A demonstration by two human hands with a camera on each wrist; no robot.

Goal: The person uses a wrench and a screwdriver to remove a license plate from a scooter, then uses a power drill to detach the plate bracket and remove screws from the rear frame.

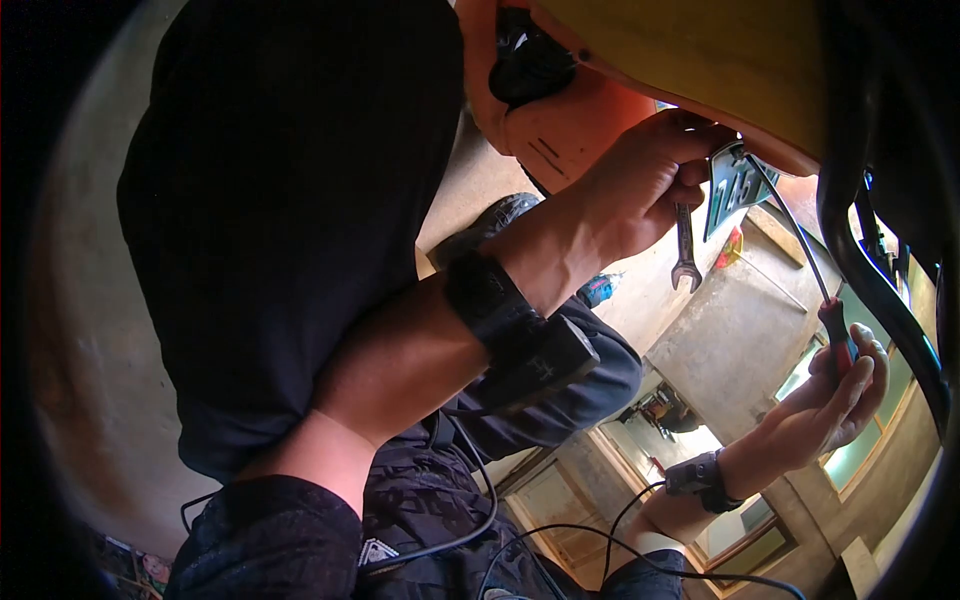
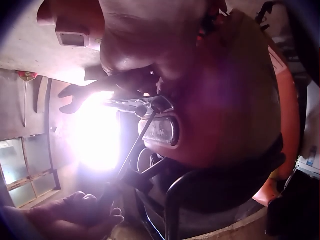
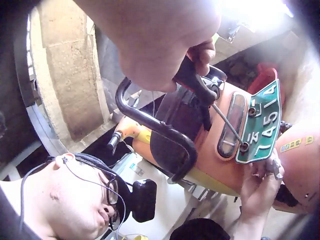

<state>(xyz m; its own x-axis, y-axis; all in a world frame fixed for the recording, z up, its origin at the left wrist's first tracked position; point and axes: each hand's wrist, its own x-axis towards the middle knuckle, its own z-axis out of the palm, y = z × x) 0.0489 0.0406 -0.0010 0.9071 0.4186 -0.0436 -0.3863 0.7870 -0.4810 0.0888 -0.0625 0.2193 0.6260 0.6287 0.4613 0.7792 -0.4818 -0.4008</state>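
Note:
My left hand (image 1: 640,190) is up beside the green licence plate (image 3: 264,122), its fingers curled round an open-end wrench (image 1: 685,262) whose forked end sticks out below them. In the right wrist view, that hand's fingers sit behind the plate's lower edge. My right hand (image 1: 815,415) holds a screwdriver (image 3: 227,121) by its red and black handle (image 1: 836,325). The screwdriver's long shaft reaches to a bolt (image 3: 243,146) on the plate's face. The plate sits at the rear of an orange scooter, near the tail light (image 2: 161,131).
A black tubular grab rail (image 3: 175,131) bends round the scooter's rear near my right hand. Cables (image 1: 600,535) hang from the wrist cameras. Orange bodywork (image 1: 575,130) stands close to my left hand. A window (image 2: 27,165) glows behind.

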